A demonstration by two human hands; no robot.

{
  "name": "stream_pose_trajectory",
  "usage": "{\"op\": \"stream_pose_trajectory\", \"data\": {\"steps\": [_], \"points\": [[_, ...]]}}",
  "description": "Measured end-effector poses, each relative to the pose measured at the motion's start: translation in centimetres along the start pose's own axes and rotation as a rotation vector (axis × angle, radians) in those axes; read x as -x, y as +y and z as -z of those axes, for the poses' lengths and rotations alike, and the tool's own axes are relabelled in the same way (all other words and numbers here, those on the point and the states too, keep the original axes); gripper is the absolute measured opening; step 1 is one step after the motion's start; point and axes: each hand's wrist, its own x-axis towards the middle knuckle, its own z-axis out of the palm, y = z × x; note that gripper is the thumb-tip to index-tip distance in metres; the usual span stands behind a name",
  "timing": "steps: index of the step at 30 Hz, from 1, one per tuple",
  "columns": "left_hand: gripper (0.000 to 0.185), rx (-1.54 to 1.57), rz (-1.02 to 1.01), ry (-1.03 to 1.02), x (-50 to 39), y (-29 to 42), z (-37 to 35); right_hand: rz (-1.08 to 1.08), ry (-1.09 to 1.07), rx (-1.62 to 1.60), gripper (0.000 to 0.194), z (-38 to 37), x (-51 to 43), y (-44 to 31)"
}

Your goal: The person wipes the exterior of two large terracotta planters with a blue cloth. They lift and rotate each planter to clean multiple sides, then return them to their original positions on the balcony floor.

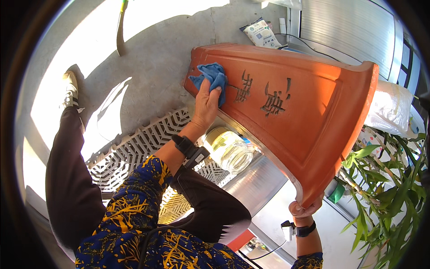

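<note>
A large terracotta planter (302, 134) with carved, dark-filled characters leans tilted before me, its flared rim towards the right. In my left hand (206, 104) is a crumpled blue cloth (215, 79), which touches the planter's face near its narrow end, beside the characters. At the lower corner of the flared rim, my right hand (305, 205) grips the planter's edge, its fingers partly hidden behind the clay. Each wrist wears a black strap with a small device.
Below the planter stands a glass jar (231, 151) near white plastic grate mats (144, 151). Leafy plants (379, 181) crowd the right side, under a plastic-wrapped bundle (389, 107). A printed bag (262, 33) and a black cable (309, 45) lie behind. My shoe (70, 87) rests on the concrete floor.
</note>
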Motion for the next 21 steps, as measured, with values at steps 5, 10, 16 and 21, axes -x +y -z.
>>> {"op": "stream_pose_trajectory", "data": {"steps": [5, 10, 16, 21], "points": [[0.039, 0.038, -0.174, -0.12, 8.1, 5.9, -4.4, -0.028, -0.006, -0.028, 0.063, 0.3, 0.6, 0.6], [0.05, -0.292, -0.558, -0.247, 11.0, 9.5, -8.5, 0.066, -0.013, 0.059, 0.051, 0.5, 0.8, 1.2], [0.04, -0.042, -0.348, 0.107, 8.2, 3.8, -8.0, 0.138, 0.036, 0.025, 0.047, 0.0, 0.1, 1.2], [0.028, -0.223, 0.214, 0.548, 3.0, 2.1, -6.7, 0.201, 0.122, 0.032, 0.041, -0.6, -0.6, 0.9]]}}
